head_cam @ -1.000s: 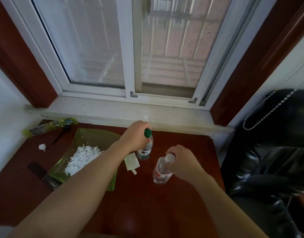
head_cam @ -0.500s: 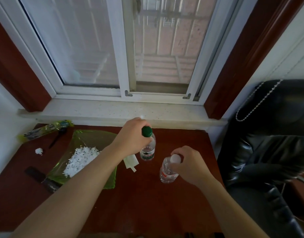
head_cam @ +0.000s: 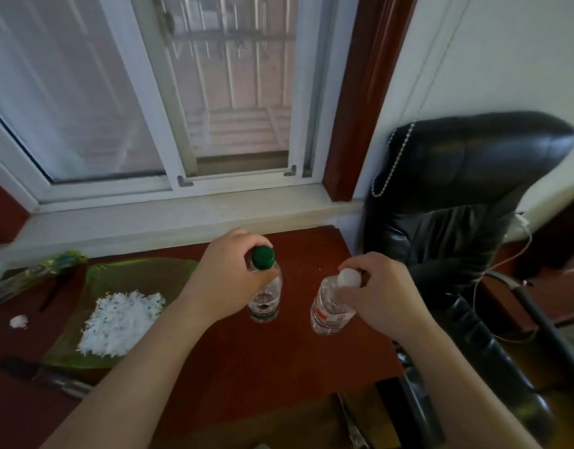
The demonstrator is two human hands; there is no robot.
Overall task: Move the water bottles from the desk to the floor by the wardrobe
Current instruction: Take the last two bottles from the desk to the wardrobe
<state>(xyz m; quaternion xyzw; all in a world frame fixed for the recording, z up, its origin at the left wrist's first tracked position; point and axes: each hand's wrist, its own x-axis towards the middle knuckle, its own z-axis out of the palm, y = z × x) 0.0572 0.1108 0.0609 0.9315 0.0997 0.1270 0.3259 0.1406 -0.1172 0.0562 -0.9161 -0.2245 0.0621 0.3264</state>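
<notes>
Head view looks steeply down, close over desk [head_cam: 234, 367], slightly blurred.

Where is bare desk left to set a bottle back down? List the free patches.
Free: the red desk in front of the two bottles, and the strip between the green-capped bottle and the white-capped bottle. Crowded: the left side, with the green tray of white shreds.

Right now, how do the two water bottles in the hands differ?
The green-capped bottle has a green cap and a green-and-white label; the white-capped bottle has a white cap and a red-marked label. The left hand holds the first, which stands upright; the right hand holds the second, which leans left. Both are small, clear plastic, capped and gripped near the neck.
</notes>
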